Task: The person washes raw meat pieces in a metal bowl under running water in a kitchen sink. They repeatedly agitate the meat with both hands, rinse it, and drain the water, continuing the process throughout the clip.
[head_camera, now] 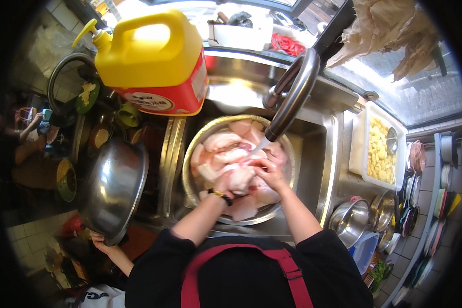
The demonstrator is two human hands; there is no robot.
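Observation:
A round metal basin [187, 163] full of large pale pieces of raw meat [223, 141] sits in a stainless steel sink [312, 154]. Water runs from the curved faucet [298, 96] onto the pile. My left hand [224, 184], with a black and gold band at the wrist, grips a pale, bulky piece of meat [241, 179] near the middle of the basin. Against the same piece's right side lies my right hand [270, 173], fingers curled among the meat. Its fingertips are partly hidden, so its hold on the piece is unclear.
A big yellow jug with a pump [150, 65] stands behind the sink's left side. At left, another person's hand [99, 241] holds a large metal bowl [113, 188]. A white tub of cut pale yellow pieces [360, 154] and metal bowls [350, 223] are on the right.

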